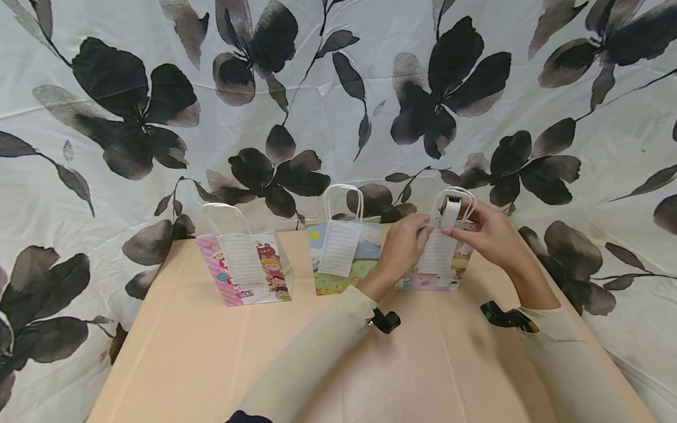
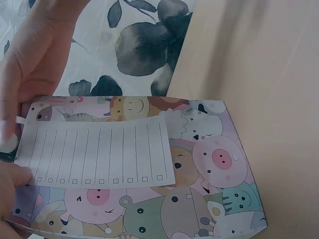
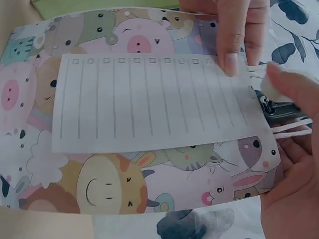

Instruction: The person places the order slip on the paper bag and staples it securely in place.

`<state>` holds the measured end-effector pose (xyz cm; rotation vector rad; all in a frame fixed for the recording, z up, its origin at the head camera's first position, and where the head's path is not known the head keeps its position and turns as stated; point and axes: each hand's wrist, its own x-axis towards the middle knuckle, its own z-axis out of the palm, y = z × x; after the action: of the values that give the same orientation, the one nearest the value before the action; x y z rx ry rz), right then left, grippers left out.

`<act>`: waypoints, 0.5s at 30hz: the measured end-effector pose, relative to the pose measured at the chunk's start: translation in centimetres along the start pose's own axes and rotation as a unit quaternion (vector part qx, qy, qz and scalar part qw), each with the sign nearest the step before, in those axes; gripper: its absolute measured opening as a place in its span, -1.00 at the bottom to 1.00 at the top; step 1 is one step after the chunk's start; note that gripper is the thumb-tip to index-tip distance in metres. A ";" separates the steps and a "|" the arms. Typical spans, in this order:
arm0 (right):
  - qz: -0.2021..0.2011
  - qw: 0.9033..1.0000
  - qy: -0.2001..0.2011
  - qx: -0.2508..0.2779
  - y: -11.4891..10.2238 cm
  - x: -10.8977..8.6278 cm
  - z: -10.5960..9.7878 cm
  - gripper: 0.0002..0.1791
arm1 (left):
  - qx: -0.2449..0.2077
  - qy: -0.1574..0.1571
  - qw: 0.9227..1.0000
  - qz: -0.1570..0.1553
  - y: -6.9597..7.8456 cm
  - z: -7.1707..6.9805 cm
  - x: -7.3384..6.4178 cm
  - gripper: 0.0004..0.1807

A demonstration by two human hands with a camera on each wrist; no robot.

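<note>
At the right of the table stands a paper gift bag [image 1: 427, 284] printed with cartoon animals, its white handles up. A lined checklist sheet [image 1: 436, 255] with small boxes lies against its front, upper edge at the bag's rim. My left hand [image 1: 400, 248] pinches the sheet and rim at the left, thumb on the paper [image 3: 149, 104]. My right hand [image 1: 494, 235] grips a small white-and-black stapler [image 1: 451, 212] between the handles, its jaws at the top of the sheet. In the right wrist view the stapler's dark part [image 3: 280, 110] shows beside the sheet's edge.
A gift bag [image 1: 365, 249] with a sky-and-meadow print stands in the middle, a lined sheet [image 1: 340, 247] on its front. Further left is a pink cartoon bag [image 1: 217, 264] with another sheet [image 1: 242, 258]. A floral cloth [image 1: 370, 117] hangs behind the table [image 1: 396, 376].
</note>
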<state>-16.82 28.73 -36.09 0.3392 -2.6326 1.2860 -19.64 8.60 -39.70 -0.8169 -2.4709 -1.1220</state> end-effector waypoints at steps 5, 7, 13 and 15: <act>-0.046 0.995 -0.018 0.083 0.4 0.6 -0.6 -0.04 | -0.013 -0.002 1.000 -0.004 -0.1 0.0 0.0 -0.75; -0.062 0.992 -0.027 0.109 0.6 0.8 -0.8 0.04 | -0.024 -0.001 1.000 -0.004 -0.1 0.0 0.0 -0.75; -0.070 0.986 -0.016 0.153 1.3 0.8 -1.0 -0.15 | -0.052 0.007 0.999 -0.007 -0.2 0.0 0.0 -0.76; -0.068 0.983 -0.008 0.171 1.5 0.8 -1.0 -0.18 | -0.054 0.007 0.998 -0.006 -0.2 0.0 0.0 -0.78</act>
<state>-17.92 30.36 -36.39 0.5709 -2.3457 1.6897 -19.75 8.49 -39.88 -0.8206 -2.4247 -1.2710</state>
